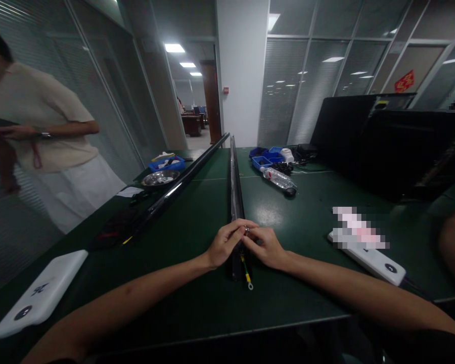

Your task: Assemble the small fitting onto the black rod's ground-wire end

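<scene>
You seem to be at the step of fitting or adjusting a small shiny metal piece (246, 230), above the near part of the long black bar (234, 187). Your left hand (226, 243) and right hand (267, 247) are narrow, fingertips pinching this piece. Next calls, I judge, for steady fingers. The piece is mostly covered; its shape I cannot tell.

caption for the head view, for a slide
Left hand and right hand finger a small shiny piece over the near end of a long black bar on a green table.
</scene>
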### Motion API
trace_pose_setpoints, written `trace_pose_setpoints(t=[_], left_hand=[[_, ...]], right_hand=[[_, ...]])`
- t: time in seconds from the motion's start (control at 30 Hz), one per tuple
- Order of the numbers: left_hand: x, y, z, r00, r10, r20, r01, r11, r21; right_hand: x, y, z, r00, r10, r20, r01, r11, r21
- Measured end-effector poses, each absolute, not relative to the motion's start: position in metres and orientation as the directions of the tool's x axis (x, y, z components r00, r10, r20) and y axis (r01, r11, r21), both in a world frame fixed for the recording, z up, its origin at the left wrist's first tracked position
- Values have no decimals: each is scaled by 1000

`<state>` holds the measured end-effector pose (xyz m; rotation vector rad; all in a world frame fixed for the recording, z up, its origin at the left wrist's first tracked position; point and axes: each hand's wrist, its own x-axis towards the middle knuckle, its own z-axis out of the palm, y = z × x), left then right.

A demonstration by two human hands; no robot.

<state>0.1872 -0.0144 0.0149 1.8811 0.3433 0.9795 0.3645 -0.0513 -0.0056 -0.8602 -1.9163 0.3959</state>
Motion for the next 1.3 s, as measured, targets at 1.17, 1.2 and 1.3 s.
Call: trace_pose_setpoints(t=[1.17,1.2,1.3], left_hand=[[186,-16,21,662,599,451,-163,-472,866],[186,-16,21,658,596,459,-165,-481,861],[186,-15,20,653,589,476,-167,-501,849]], right_hand=[[365,-52,-3,-305,720,623,320,694,-645],[365,-52,-3,-313,716,624,325,698,-638],[365,-52,-3,-324,703,633,329,711,-621]])
